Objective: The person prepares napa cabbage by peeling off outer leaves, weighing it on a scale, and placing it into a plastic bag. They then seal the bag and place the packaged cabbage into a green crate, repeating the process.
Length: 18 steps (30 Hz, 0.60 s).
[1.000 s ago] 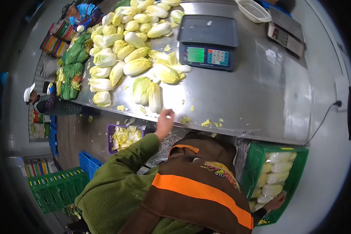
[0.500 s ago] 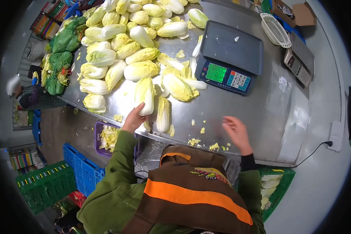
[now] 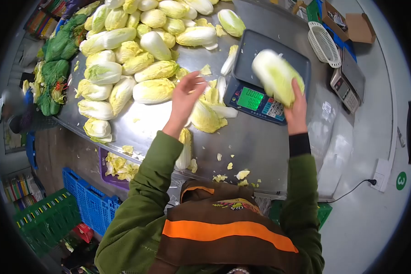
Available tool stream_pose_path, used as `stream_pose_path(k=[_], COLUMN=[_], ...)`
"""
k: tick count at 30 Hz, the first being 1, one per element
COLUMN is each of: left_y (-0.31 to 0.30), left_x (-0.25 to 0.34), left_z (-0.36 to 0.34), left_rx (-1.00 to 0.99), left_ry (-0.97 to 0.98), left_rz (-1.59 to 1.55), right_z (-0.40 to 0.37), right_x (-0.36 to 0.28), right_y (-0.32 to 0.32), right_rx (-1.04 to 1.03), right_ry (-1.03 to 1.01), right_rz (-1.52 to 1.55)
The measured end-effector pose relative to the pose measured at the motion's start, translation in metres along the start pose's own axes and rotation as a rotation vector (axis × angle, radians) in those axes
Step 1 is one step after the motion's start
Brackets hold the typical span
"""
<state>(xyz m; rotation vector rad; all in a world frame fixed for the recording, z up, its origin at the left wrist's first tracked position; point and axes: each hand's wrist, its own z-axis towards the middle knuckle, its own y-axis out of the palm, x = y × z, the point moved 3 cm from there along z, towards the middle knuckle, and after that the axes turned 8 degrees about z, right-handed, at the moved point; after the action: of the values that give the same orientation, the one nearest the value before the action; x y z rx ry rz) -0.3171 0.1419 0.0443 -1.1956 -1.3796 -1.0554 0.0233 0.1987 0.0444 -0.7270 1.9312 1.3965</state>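
Observation:
My right hand (image 3: 297,107) grips the lower end of a napa cabbage (image 3: 275,75), slightly blurred, over the platform of a digital scale (image 3: 249,55) with a lit green display. My left hand (image 3: 186,98) is raised over the steel table (image 3: 242,148), fingers apart and holding nothing, near loose leaves and a yellowish cabbage (image 3: 205,118). Below its wrist stands a narrow cabbage (image 3: 184,150), partly hidden by the sleeve. Many cabbages (image 3: 153,91) lie in rows at the table's left and far side.
A white basket (image 3: 322,43), a second scale (image 3: 345,89) and a cardboard box (image 3: 358,27) are at the right. Green net bags (image 3: 61,45) lie along the left edge. Below stand a purple crate (image 3: 103,169) of leaves and blue (image 3: 86,196) and green crates (image 3: 48,219). A person (image 3: 25,112) is at far left.
The cabbage my left hand held at the near edge is gone from there; a cabbage is now in my right hand over the scale. My left hand has let go and moved up and right.

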Motion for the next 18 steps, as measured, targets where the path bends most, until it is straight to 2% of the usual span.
stream_pose_path(k=[1,3,5,6,7,9,12,18], left_y=[-0.012,-0.031,-0.049,-0.052,-0.053,-0.052,-0.041,-0.018], left_x=[-0.011,-0.042,-0.083,-0.090,-0.097,-0.108,-0.109,-0.082], left_z=[0.000,-0.010,-0.022,-0.029,-0.035,-0.044,-0.044,-0.031], left_rx=[0.074,0.219,0.218,0.221,0.223,0.212,0.222,0.185], left_ry=[-0.085,-0.203,-0.242,-0.294,-0.348,-0.388,-0.381,-0.257], left_rz=[0.011,0.031,0.055,0.065,0.075,0.134,0.138,0.040], right_z=[0.016,0.050,0.043,0.055,0.051,0.023,-0.012,-0.044], right_x=[-0.004,-0.001,-0.011,-0.008,-0.014,-0.025,-0.042,-0.055], right_y=[-0.001,-0.024,-0.023,-0.054,-0.066,-0.075,-0.094,-0.142], right_rx=[0.086,0.270,0.324,0.213,0.215,0.415,0.443,0.520], right_ry=[-0.086,-0.302,-0.348,-0.264,-0.260,-0.386,-0.306,-0.241], right_rz=[-0.032,-0.281,-0.655,-0.768,-0.845,-0.913,-0.790,-0.826])
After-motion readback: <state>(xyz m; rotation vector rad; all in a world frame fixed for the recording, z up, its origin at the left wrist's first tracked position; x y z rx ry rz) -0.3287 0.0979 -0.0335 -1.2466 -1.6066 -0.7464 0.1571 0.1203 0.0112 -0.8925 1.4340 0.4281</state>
